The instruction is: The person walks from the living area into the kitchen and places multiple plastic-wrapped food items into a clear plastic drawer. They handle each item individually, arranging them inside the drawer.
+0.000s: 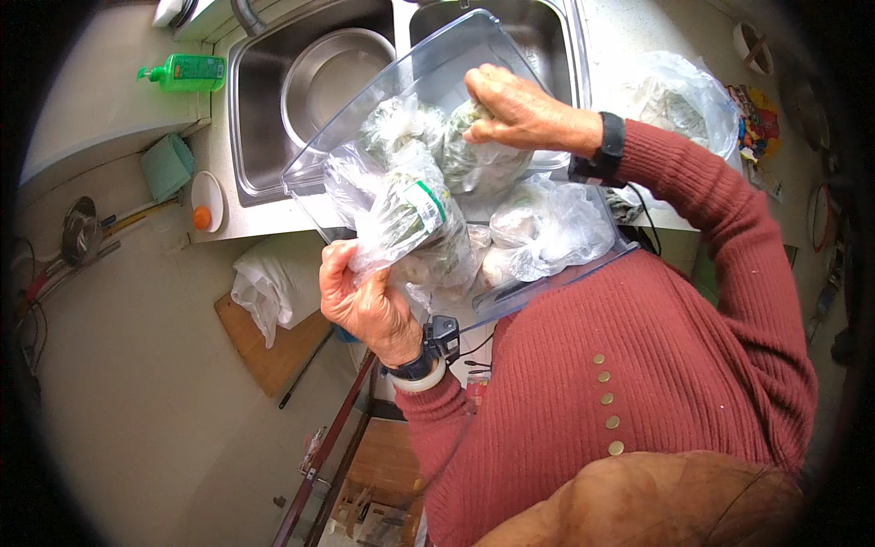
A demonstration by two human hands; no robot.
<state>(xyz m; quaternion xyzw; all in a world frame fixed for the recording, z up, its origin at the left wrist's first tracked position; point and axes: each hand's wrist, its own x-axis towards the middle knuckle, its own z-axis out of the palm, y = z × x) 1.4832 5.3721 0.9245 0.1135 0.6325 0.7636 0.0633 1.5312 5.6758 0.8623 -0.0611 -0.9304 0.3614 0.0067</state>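
A clear plastic drawer (472, 41) rests tilted across the sink's front edge and against my body. Several bags of greens lie inside. My left hand (369, 301) pinches the end of a clear plastic bag of greens (437, 225) that bears a green and white label. My right hand (509, 113), fingers curled, grips the top of another bag of greens (485, 164) at the drawer's far side. Beside them sit a knotted bag of greens (400, 126) and, nearer my body, a bag with pale round produce (547, 225), kind unclear.
Behind the drawer is a double steel sink (256, 164) with a metal basin (301, 89) in its left bowl. A green soap bottle (195, 73) and a white dish (214, 195) with an orange item stand left. A filled plastic bag (677, 102) lies on the right counter.
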